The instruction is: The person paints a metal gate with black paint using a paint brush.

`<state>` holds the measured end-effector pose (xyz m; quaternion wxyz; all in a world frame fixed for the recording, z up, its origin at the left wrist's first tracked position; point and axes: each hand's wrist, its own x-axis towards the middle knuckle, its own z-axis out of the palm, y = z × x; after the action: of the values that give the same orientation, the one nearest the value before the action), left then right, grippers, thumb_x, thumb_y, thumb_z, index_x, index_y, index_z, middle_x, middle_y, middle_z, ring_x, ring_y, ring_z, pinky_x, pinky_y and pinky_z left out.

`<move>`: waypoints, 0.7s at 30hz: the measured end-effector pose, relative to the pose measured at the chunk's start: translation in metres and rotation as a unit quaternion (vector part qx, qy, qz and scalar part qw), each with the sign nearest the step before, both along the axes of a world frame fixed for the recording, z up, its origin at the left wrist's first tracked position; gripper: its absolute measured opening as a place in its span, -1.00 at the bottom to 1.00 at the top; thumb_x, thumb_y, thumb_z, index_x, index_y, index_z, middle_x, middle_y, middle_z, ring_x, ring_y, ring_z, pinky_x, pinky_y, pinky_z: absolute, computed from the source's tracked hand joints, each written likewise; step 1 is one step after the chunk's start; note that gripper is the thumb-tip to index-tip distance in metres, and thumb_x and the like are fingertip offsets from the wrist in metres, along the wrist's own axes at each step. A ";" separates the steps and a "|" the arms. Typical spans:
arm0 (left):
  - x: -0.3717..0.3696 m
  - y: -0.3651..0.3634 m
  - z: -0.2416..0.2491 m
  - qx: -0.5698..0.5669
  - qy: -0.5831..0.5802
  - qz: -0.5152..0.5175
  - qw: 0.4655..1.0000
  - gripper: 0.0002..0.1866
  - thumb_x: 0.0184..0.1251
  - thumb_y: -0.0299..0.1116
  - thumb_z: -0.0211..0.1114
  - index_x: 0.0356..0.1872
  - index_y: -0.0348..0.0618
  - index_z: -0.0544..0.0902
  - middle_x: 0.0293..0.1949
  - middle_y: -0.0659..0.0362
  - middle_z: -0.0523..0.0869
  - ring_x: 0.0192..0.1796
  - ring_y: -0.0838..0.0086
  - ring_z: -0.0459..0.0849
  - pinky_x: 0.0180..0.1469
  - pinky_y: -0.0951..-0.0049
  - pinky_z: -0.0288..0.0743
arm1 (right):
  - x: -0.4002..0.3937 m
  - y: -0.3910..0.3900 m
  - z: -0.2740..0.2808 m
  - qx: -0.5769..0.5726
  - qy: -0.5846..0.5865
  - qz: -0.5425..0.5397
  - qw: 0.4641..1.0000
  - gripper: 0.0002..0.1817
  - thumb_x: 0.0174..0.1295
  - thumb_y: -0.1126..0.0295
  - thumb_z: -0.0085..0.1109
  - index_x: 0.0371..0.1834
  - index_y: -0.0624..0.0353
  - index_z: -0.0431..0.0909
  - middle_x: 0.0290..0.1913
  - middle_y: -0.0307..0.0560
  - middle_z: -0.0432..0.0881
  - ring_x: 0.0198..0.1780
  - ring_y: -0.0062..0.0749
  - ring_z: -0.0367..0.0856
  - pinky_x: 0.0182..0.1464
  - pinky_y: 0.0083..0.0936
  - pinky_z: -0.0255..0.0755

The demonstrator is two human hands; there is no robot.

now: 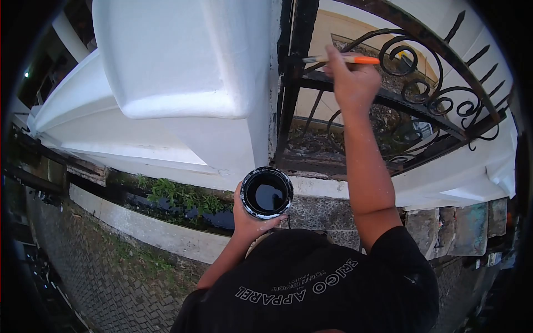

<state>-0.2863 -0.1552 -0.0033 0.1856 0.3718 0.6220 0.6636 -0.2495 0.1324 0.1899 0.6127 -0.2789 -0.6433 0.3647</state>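
Note:
My right hand is closed round a paintbrush with an orange handle tip, held level. The brush's dark bristle end touches or nearly touches the black upright post of the metal gate, near its hinge side. Low in front of my chest, my left hand wraps round an open can from the left and below. Dark glossy liquid lies inside the can, and its rim is smeared with dark and pale paint.
A white wall pillar stands left of the gate. Curled ironwork and spikes extend right. Below the wall run a ditch with green plants, a concrete kerb and brick paving. Stone slabs lie at the right.

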 end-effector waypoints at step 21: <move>-0.022 -0.017 -0.009 -0.064 0.038 -0.015 0.997 0.30 -0.42 -0.17 0.81 0.40 -0.31 0.12 0.26 -0.04 0.49 0.32 0.20 0.52 0.40 0.16 0.35 | -0.006 -0.028 -0.102 -0.191 0.308 0.095 0.927 -0.86 0.32 0.54 0.29 -0.24 0.38 0.52 -0.32 0.13 0.72 -0.33 -0.33 0.78 -0.21 -0.45 0.74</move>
<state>-0.3082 -0.1726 -0.0124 0.1954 0.3932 0.6645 0.6047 -0.2559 0.1048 0.0881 0.6786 -0.2022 -0.3641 0.6050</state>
